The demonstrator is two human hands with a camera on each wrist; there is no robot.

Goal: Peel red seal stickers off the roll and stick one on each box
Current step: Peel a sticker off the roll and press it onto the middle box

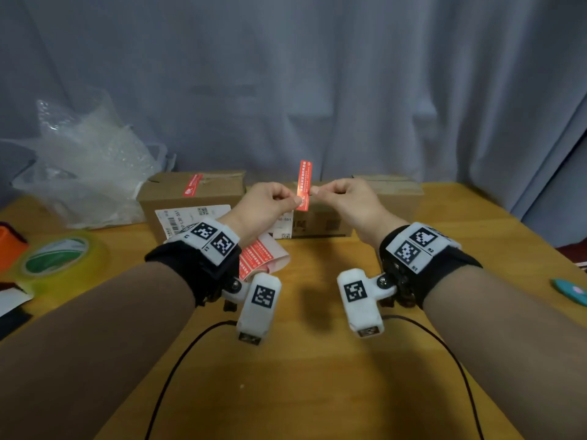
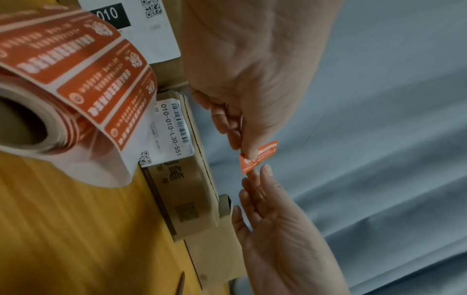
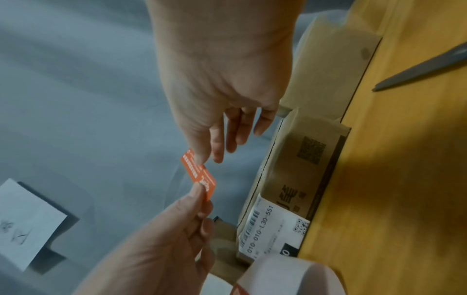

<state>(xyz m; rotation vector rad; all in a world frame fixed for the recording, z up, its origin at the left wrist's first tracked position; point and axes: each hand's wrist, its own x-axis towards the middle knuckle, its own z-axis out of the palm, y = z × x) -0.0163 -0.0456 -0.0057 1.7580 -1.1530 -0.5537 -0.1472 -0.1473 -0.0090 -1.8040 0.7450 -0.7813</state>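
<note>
A peeled red seal sticker (image 1: 303,185) stands upright in the air above the middle cardboard box (image 1: 317,225). My left hand (image 1: 296,202) pinches its lower end and my right hand (image 1: 313,191) pinches its edge from the other side. The left wrist view has the left hand (image 2: 248,153) on the sticker (image 2: 262,154), with the right hand (image 2: 259,173) at its tip. The sticker roll (image 1: 265,258) lies on the table under my left wrist. The left box (image 1: 190,201) carries a red sticker (image 1: 192,185) on top. A third box (image 1: 389,187) stands at the right.
Bubble wrap in a plastic bag (image 1: 89,160) lies at the back left. A yellow tape roll (image 1: 55,258) and an orange object (image 1: 9,246) sit at the left edge, a teal object (image 1: 571,292) at the right. Scissor blades (image 3: 419,68) rest on the wooden table (image 1: 317,376). A grey curtain hangs behind.
</note>
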